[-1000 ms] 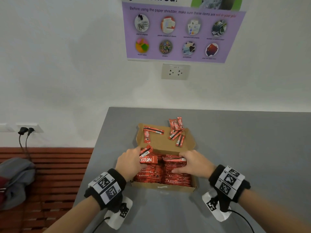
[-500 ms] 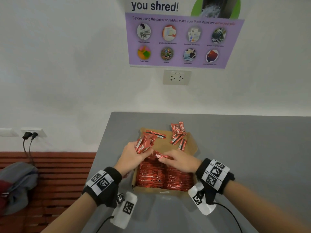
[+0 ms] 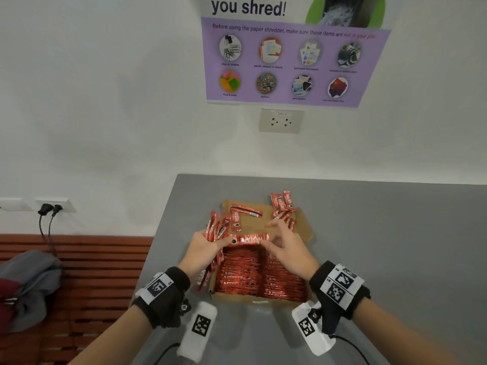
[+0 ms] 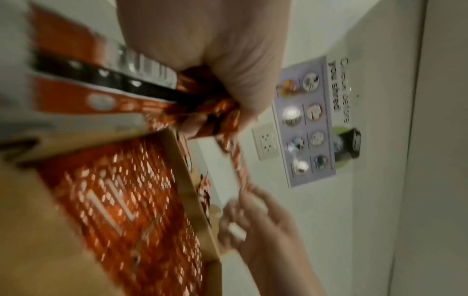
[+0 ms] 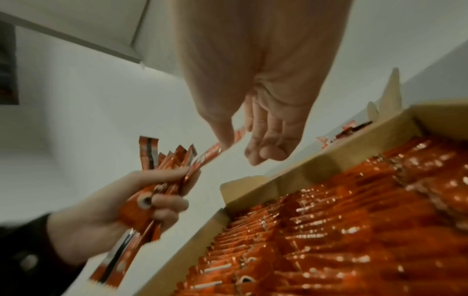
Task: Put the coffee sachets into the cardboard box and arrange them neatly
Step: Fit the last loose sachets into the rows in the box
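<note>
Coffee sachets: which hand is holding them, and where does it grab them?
The left hand grips a bunch of coffee sachets around their middle. The right hand pinches one end of a single sachet drawn from it.
</note>
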`<act>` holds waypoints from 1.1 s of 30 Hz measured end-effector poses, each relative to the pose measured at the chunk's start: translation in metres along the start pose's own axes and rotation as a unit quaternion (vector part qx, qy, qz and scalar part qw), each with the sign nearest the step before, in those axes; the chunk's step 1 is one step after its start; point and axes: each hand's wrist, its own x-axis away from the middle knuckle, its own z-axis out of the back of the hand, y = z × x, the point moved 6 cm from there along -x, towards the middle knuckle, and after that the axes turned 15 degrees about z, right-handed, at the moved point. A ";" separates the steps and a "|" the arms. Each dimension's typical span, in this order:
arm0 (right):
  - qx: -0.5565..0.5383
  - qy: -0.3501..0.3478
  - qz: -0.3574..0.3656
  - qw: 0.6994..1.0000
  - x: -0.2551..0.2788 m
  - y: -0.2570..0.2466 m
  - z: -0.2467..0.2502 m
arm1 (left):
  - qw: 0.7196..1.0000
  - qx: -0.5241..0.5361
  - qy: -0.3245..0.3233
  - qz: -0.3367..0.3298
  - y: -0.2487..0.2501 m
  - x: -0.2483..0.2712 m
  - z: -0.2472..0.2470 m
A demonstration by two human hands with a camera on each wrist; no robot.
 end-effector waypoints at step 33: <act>0.172 -0.084 0.011 0.981 -0.033 0.006 -0.033 | 0.933 -0.314 0.159 -0.077 0.002 -0.025 0.005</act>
